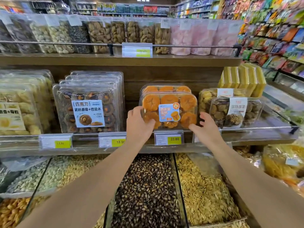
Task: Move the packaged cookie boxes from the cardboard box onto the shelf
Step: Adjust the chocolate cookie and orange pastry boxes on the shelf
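A clear plastic box of orange cookies (182, 105) with a blue label stands tilted at the front of the middle shelf (256, 129). A second, identical box (166, 88) stands right behind it. My left hand (139, 125) grips the front box at its lower left corner, thumb across the front. My right hand (206, 126) hovers at the box's lower right corner with fingers spread and holds nothing; I cannot tell whether its thumb touches the box. The cardboard box is out of view.
Stacked chocolate cookie boxes (88, 111) stand to the left and mixed cookie boxes (230, 112) to the right. Price tags (168, 139) line the shelf rail. Open bins of seeds (148, 186) lie under my forearms. An upper shelf (115, 60) overhangs.
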Demonstrator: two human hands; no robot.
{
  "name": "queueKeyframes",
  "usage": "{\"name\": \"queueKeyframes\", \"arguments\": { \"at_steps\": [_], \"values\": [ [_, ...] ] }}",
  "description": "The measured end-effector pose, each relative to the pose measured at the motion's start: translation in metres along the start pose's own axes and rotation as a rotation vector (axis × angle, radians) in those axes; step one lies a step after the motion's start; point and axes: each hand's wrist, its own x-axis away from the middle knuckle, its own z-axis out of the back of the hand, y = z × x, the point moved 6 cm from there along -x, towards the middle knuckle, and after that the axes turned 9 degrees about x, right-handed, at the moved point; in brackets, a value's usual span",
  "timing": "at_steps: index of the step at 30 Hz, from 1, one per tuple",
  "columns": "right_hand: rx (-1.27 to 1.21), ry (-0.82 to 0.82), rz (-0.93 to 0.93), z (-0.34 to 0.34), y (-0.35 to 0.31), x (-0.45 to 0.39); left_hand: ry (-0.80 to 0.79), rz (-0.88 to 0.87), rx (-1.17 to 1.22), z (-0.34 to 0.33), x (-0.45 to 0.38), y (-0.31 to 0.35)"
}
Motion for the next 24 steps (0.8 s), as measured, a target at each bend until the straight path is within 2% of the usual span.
{"name": "queueKeyframes", "arguments": {
  "at_steps": [2,6,11,15,20,24],
  "values": [
    [0.003,0.068,-0.003,0.014,0.003,0.004,0.004,-0.080,0.002,-0.012,0.005,0.016],
    [0.053,0.158,0.002,0.049,0.016,0.005,-0.179,-0.094,0.067,-0.061,0.016,0.047],
    [0.019,0.301,-0.057,0.109,0.055,-0.012,-0.405,0.002,0.206,-0.134,0.024,0.068],
    [0.033,0.367,-0.084,0.151,0.086,-0.035,-0.436,0.128,0.257,-0.186,0.021,0.081],
    [0.073,0.278,-0.149,0.178,0.125,-0.067,-0.419,0.271,0.251,-0.230,0.015,0.077],
    [0.055,0.152,-0.160,0.177,0.139,-0.088,-0.406,0.299,0.206,-0.244,0.010,0.077]
  ]
}}
